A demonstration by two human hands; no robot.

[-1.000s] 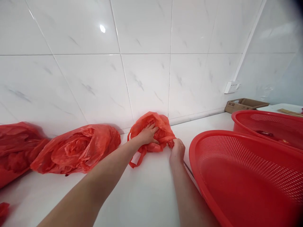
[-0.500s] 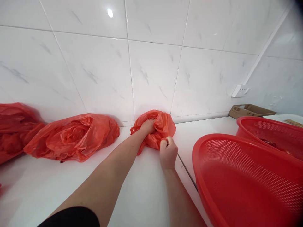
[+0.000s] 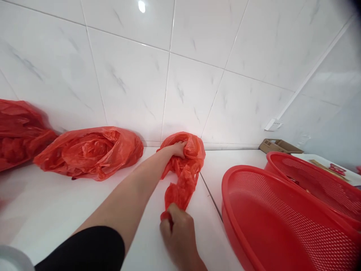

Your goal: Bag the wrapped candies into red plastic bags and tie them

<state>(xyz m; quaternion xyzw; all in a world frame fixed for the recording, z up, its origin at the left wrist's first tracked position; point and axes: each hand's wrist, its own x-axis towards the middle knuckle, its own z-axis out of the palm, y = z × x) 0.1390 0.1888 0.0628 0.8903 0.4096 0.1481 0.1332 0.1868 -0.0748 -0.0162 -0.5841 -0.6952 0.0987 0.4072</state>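
Note:
A small red plastic bag (image 3: 188, 165) lies on the white counter (image 3: 70, 210) against the tiled wall. My left hand (image 3: 178, 149) is closed on its bunched top near the wall. My right hand (image 3: 178, 234) is closed on a stretched-out end of the same bag, pulled toward me near the counter's front.
Two larger red plastic bags (image 3: 90, 152) (image 3: 19, 133) lie to the left along the wall. Two red perforated baskets (image 3: 284, 222) (image 3: 318, 184) stand at the right. A cardboard box (image 3: 278, 145) and a wall socket (image 3: 273, 124) are at the far right. A round white object's edge (image 3: 11, 259) shows at the bottom left.
My right hand has pulled an end of the small bag away from the wall toward me, stretching the bag out. My left hand stays gripping the bag's top. The view tilted.

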